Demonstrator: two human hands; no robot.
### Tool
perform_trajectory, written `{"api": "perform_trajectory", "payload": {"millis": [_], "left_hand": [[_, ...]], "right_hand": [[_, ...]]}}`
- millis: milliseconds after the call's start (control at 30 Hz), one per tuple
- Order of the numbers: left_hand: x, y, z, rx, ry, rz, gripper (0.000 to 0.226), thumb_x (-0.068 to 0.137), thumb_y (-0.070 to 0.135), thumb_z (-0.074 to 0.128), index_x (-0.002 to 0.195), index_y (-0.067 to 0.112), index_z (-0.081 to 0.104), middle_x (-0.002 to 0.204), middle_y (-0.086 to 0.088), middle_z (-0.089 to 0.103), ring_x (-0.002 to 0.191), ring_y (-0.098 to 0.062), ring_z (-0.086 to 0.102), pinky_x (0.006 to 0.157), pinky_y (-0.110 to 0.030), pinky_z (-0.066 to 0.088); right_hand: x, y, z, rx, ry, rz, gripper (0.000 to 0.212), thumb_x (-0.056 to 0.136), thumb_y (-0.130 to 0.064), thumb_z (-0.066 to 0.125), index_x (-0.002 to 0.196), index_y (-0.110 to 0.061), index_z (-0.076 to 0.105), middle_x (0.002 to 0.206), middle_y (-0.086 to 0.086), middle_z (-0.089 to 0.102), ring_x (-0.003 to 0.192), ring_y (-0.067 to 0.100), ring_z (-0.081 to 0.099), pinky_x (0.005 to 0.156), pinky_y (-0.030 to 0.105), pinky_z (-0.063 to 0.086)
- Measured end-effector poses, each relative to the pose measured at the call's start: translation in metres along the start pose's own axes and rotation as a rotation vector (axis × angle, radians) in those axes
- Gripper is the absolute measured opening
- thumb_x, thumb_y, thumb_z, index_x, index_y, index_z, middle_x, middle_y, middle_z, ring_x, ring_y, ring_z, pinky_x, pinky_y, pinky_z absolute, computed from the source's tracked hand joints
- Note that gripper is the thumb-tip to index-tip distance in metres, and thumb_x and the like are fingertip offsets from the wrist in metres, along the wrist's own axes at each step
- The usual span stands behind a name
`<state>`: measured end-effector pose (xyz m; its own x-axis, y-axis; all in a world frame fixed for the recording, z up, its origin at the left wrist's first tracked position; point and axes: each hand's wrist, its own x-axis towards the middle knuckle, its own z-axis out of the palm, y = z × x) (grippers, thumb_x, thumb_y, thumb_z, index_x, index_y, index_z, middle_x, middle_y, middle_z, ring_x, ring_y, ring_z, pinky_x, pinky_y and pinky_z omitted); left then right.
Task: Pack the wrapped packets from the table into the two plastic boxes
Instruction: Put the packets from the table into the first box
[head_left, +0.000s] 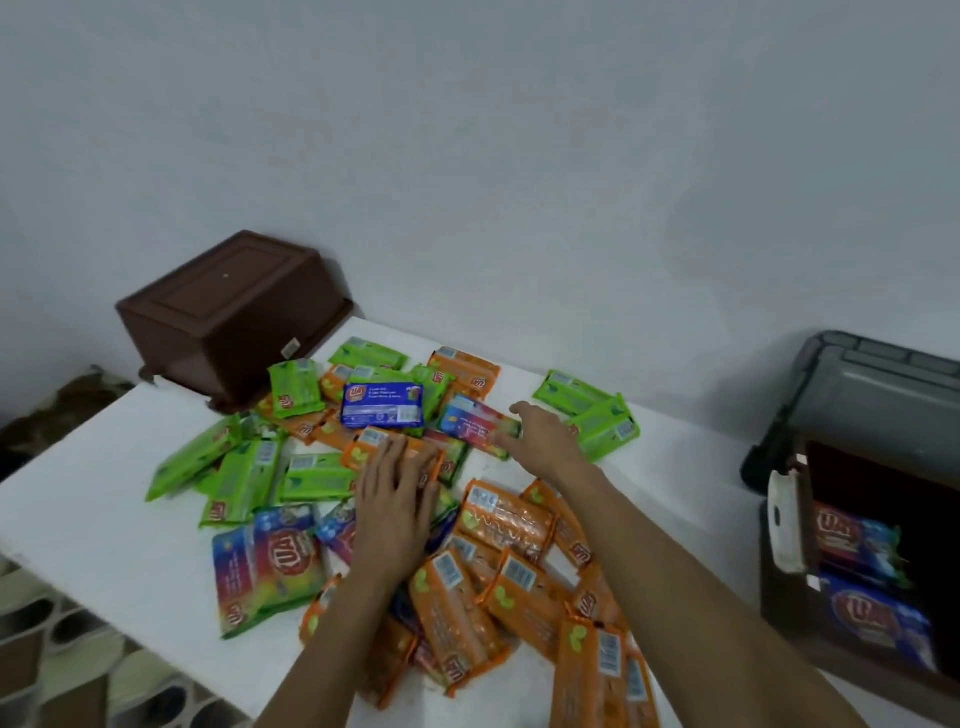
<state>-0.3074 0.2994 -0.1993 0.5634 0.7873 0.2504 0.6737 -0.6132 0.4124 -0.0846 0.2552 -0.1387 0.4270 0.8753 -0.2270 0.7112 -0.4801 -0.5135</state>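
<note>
Two hands open, left hand (397, 480) covering orange packet (363, 451), right hand (540, 434) touching rainbow packet (471, 422)

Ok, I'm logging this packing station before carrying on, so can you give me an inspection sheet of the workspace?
Surface: white table, partly bare at the left.
Job's things: packets in green, orange and blue heaped on it; upturned brown box at the far corner; open brown box at right holds blue packets.
Clutter: grey crate behind the right box.
Hands: left hand flat on an orange packet; right hand on a multicoloured packet, grip unclear.
Cables: nothing seen.
Surroundings: pale wall, patterned floor.
</note>
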Motion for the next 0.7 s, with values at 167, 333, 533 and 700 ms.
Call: {"api": "perform_trajectory", "payload": {"millis": [167, 333, 533, 700], "left_hand": [[0.0, -0.001, 0.001, -0.004, 0.008, -0.015, 0.045, 0.098, 0.046, 0.033, 0.137, 0.029, 0.047, 0.153, -0.005, 0.033, 0.145, -0.022, 0.02, 0.117, -0.041, 0.015], [0.0, 0.001, 0.0, -0.025, 0.019, -0.022, 0.043, 0.097, 0.047, 0.033, 0.136, 0.032, 0.044, 0.152, -0.004, 0.033, 0.144, -0.023, 0.021, 0.115, -0.044, 0.018], [0.004, 0.001, -0.004, 0.024, 0.005, -0.012, 0.046, 0.095, 0.049, 0.032, 0.133, 0.03, 0.049, 0.149, -0.005, 0.038, 0.141, -0.024, 0.028, 0.113, -0.044, 0.023], [0.015, 0.004, -0.018, -0.021, 0.011, -0.03, 0.042, 0.094, 0.05, 0.035, 0.126, 0.03, 0.055, 0.136, 0.001, 0.047, 0.127, -0.019, 0.038, 0.103, -0.037, 0.03]], "right_hand": [[0.013, 0.001, 0.008, -0.131, -0.002, -0.005, 0.064, 0.094, -0.045, 0.057, 0.146, -0.011, 0.04, 0.141, 0.01, 0.046, 0.125, 0.028, 0.049, 0.096, 0.039, 0.045], [0.02, -0.002, 0.009, -0.115, -0.042, 0.043, 0.054, 0.089, -0.042, 0.065, 0.13, -0.008, 0.053, 0.131, 0.016, 0.045, 0.118, 0.034, 0.048, 0.091, 0.039, 0.046], [0.012, -0.006, 0.0, 0.248, 0.016, 0.045, 0.027, 0.085, -0.023, 0.074, 0.098, -0.015, 0.051, 0.1, 0.006, 0.057, 0.091, 0.023, 0.055, 0.071, 0.033, 0.044], [-0.012, -0.002, -0.015, 0.761, 0.055, 0.12, 0.02, 0.092, -0.007, 0.064, 0.11, -0.01, 0.055, 0.11, 0.01, 0.065, 0.097, 0.02, 0.064, 0.075, 0.037, 0.059]]}}
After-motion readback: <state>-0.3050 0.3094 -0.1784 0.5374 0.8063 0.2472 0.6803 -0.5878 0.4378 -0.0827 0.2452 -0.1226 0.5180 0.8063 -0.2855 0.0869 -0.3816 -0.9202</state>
